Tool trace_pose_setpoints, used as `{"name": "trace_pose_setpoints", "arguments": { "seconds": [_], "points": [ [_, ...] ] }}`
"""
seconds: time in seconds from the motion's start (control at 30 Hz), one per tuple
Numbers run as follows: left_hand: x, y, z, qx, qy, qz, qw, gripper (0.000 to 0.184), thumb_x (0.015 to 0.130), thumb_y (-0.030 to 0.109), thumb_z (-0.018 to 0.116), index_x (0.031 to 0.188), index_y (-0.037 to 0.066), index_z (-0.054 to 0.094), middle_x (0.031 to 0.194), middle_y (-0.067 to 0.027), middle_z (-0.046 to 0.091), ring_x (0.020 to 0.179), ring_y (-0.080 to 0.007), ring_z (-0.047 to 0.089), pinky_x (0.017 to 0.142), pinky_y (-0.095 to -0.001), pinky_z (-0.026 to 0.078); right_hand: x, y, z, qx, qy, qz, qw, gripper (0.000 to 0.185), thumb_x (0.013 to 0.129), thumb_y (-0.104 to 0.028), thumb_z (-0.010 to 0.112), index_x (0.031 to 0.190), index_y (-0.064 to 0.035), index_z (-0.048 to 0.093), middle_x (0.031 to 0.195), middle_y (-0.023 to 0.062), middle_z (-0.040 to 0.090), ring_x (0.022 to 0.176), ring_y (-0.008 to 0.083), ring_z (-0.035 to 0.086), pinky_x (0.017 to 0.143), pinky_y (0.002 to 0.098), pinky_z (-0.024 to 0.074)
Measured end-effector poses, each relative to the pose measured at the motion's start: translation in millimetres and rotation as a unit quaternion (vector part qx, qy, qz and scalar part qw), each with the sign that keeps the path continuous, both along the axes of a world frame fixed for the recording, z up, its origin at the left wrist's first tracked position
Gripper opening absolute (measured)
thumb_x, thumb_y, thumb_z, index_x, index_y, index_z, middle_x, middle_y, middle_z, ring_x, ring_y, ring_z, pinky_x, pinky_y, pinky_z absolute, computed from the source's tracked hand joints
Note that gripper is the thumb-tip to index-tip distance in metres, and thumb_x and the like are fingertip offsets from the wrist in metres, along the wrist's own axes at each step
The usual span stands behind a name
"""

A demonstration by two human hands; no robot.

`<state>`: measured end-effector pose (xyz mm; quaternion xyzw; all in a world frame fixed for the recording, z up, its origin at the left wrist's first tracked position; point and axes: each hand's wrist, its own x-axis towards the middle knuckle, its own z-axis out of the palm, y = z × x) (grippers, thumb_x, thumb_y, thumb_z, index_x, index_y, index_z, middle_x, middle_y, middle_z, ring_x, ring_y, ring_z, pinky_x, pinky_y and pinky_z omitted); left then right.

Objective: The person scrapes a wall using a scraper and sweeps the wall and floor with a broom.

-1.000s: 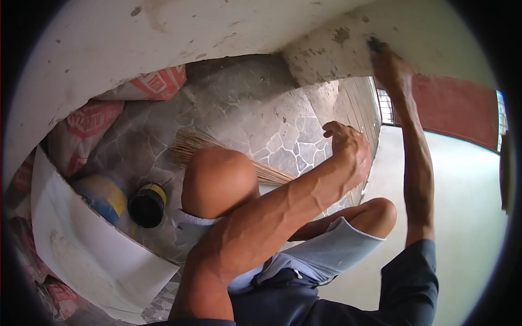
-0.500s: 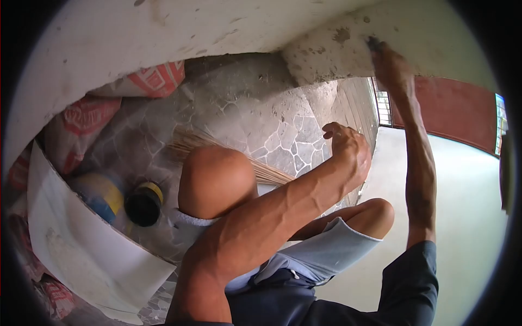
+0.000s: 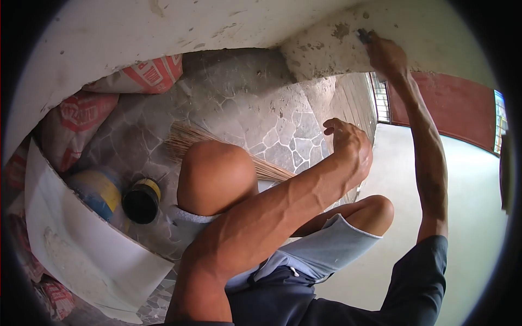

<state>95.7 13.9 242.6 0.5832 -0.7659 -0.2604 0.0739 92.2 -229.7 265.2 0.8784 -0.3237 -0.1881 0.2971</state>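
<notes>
My right hand [image 3: 387, 56] is raised to the stained, rough wall [image 3: 321, 50] at the upper right. Its fingers are closed around a small dark object [image 3: 364, 36] that lies close to the wall surface; its kind is too unclear to name. In front of my knees hangs my left hand [image 3: 350, 142], its fingers loosely bent and the thumb side apart. Nothing shows in it, though its palm side is mostly hidden. Below and behind that arm, a stick broom [image 3: 190, 138] lies on the stone-patterned floor, partly covered by my knee.
Red-and-white sacks [image 3: 81, 122] are piled at the left. A black container with a yellow band [image 3: 142, 202] stands near a blue-and-yellow rounded object [image 3: 97, 190]. A curved white panel [image 3: 81, 250] spans the lower left. A pale ledge [image 3: 179, 24] overhangs the top.
My right hand has moved slightly up along the wall with the dark object, and its forearm has shifted right. My left hand has stayed nearly still.
</notes>
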Motion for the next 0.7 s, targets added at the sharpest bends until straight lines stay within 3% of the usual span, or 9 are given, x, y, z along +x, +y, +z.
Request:
{"name": "trace_pose_setpoints", "arguments": {
  "seconds": [0.07,0.13,0.2,0.23,0.37,0.47,0.5,0.6,0.7],
  "points": [
    [5,-2,3,0.032,0.003,-0.001,0.999,0.03,0.082,0.024,0.062,0.107,0.009,0.068,0.107,-0.0125,0.065,0.101,-0.0264,0.061,0.086,-0.0542,0.045,-12,-33,13,0.038,-0.195,0.093,0.976,0.03,0.092,-0.03,0.053,0.116,-0.0124,0.056,0.091,0.0205,0.068,0.087,0.0398,0.066,0.075,0.0516,0.0509],
    [2,-1,4,0.044,0.005,0.011,0.999,0.031,0.082,0.024,0.062,0.109,0.009,0.067,0.107,-0.0118,0.065,0.1,-0.0267,0.061,0.085,-0.0542,0.046,-14,-38,15,0.052,-0.259,0.114,0.958,0.028,0.091,-0.029,0.052,0.113,-0.0114,0.056,0.086,0.0216,0.068,0.084,0.0413,0.066,0.073,0.0536,0.0504],
    [-2,8,-4,-0.019,0.001,0.018,1.0,0.031,0.082,0.024,0.062,0.11,0.01,0.067,0.107,-0.0113,0.065,0.101,-0.0261,0.061,0.084,-0.0539,0.047,-17,-26,5,0.034,-0.199,0.061,0.977,0.029,0.091,-0.03,0.052,0.113,-0.0099,0.055,0.082,0.0214,0.068,0.079,0.0417,0.066,0.07,0.054,0.0504],
    [-2,10,-5,-0.055,-0.003,0.023,0.998,0.031,0.082,0.023,0.063,0.11,0.01,0.067,0.107,-0.011,0.065,0.101,-0.0258,0.061,0.084,-0.0537,0.047,-10,-13,-1,0.017,-0.084,-0.006,0.996,0.038,0.093,-0.039,0.052,0.119,-0.0116,0.055,0.095,0.0237,0.068,0.088,0.0426,0.065,0.075,0.0507,0.0512],
    [4,-2,3,0.054,0.024,-0.035,0.998,0.041,0.085,0.027,0.06,0.12,0.007,0.064,0.122,-0.0169,0.061,0.109,-0.0364,0.059,0.087,-0.0588,0.043,-14,-19,27,0.06,-0.372,0.036,0.926,0.041,0.093,-0.039,0.052,0.116,-0.0042,0.053,0.089,0.0255,0.067,0.084,0.0451,0.065,0.075,0.0528,0.05],
    [5,2,5,0.055,-0.004,-0.024,0.998,0.039,0.085,0.027,0.06,0.118,0.007,0.065,0.118,-0.0169,0.063,0.106,-0.0356,0.06,0.087,-0.0579,0.044,-16,-1,-7,0.001,-0.161,0.023,0.987,0.041,0.093,-0.039,0.053,0.107,-0.0014,0.057,0.087,0.0251,0.068,0.084,0.0416,0.067,0.072,0.049,0.052],
    [2,5,7,0.033,-0.001,-0.001,0.999,0.033,0.083,0.025,0.061,0.112,0.009,0.068,0.11,-0.0145,0.065,0.102,-0.0318,0.062,0.086,-0.0554,0.045,-13,3,-6,-0.006,-0.171,0.042,0.984,0.038,0.093,-0.039,0.054,0.102,-0.0025,0.058,0.085,0.0259,0.067,0.082,0.0413,0.067,0.07,0.0481,0.0525],
    [7,6,1,-0.017,-0.003,0.07,0.997,0.023,0.08,0.02,0.064,0.1,0.013,0.072,0.094,-0.0096,0.069,0.093,-0.0237,0.065,0.084,-0.0503,0.048,4,21,33,0.02,-0.457,-0.025,0.889,0.035,0.092,-0.037,0.055,0.1,-0.0031,0.056,0.081,0.0281,0.065,0.081,0.0446,0.065,0.071,0.051,0.0515],
    [3,14,-6,-0.066,0.024,0.053,0.996,0.018,0.08,0.02,0.064,0.094,0.013,0.072,0.093,-0.0091,0.069,0.092,-0.0231,0.065,0.082,-0.049,0.048,-1,0,-15,-0.028,-0.266,0.025,0.963,0.036,0.092,-0.036,0.056,0.105,-0.0021,0.055,0.079,0.0252,0.067,0.075,0.0438,0.066,0.066,0.0514,0.0524]
  ]
}}
